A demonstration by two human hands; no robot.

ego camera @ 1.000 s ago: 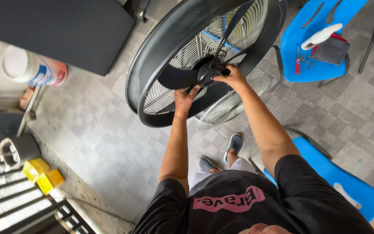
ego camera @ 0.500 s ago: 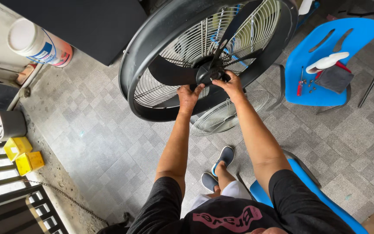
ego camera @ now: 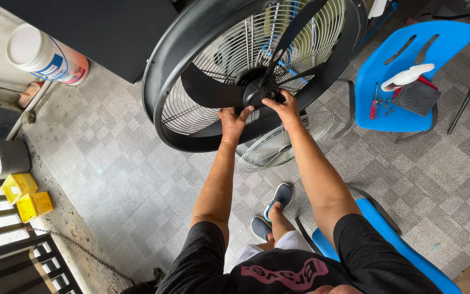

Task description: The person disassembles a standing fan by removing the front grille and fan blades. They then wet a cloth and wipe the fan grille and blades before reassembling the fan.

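Barely any change from half a second back: both hands stay at the fan hub [ego camera: 258, 92], at 12 o'clock. Left hand [ego camera: 232, 121] grip presses a black blade, fingers spread; right hand [ego camera: 284, 109] grip pinches the hub. White cylinder tub [ego camera: 44, 54] with a blue-and-red label sits at 10 o'clock, two yellow boxes [ego camera: 25, 196] at 8, glossy blue plastic chair [ego camera: 403, 71] at 2.
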